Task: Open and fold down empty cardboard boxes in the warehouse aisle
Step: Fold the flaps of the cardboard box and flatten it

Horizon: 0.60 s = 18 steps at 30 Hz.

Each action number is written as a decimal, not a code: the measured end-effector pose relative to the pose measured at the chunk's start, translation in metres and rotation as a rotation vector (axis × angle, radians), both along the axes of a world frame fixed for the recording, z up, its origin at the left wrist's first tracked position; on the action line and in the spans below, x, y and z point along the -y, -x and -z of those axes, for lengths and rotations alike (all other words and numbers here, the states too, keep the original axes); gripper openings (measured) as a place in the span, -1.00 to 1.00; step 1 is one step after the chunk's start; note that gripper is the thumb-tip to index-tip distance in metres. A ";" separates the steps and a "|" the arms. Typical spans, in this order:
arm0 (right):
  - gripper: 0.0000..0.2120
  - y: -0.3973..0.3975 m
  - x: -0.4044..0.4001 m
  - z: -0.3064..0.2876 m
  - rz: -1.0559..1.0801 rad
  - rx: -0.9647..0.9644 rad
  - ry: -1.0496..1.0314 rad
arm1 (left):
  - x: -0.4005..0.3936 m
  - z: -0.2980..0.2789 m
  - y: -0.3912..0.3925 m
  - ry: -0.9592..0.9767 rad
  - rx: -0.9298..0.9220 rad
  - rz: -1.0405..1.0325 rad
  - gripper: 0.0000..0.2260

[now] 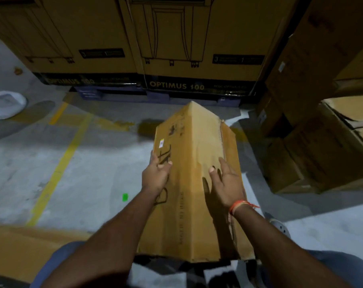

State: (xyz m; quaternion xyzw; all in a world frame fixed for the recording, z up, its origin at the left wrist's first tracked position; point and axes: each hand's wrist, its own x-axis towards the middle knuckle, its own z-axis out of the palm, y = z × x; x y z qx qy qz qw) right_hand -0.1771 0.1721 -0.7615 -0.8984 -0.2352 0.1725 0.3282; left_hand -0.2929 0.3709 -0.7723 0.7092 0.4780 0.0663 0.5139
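- my left hand (155, 175) is on the left face of the cardboard box (194, 183), thumb on the front face by the edge, fingers wrapped round the side, so it grips that edge.
- my right hand (226, 183) lies flat on the box's right-facing panel, fingers straight and spread, thumb out to the left; presses, doesn't grip.
- orange thread band (242, 204) on my right wrist.
- box sits in the middle of the scene, btwn my arms, long way running from near me to far, one corner edge turned up toward me. far end is closed w/ a torn tape seam (221, 132) on the right panel. near end is over my lap; can't tell if it's open.
- small white/yellow sticker (161, 143) and black print on the box's left face.
- floor (93, 173) is grey concrete w/ yellow lines (57, 173); a green spot (125, 197) left of my left forearm.
- far: big cartons (176, 38) marked "optimus 100" on a dark pallet.
- right: stack of brown boxes (322, 142), well apart from mine.
- near left: flat cardboard (26, 246) on the floor.
- far left: white bag (5, 107).
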 end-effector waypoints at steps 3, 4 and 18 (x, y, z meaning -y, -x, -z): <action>-0.28 -0.011 0.029 -0.009 0.030 -0.088 0.007 | 0.021 0.024 -0.015 -0.022 -0.238 -0.066 -0.25; -0.24 -0.014 0.038 -0.007 0.020 -0.113 0.039 | 0.032 0.028 -0.016 0.044 -0.267 -0.083 -0.15; 0.02 -0.049 0.047 0.028 0.040 -0.220 0.181 | 0.057 0.004 -0.047 0.095 -0.153 0.006 -0.35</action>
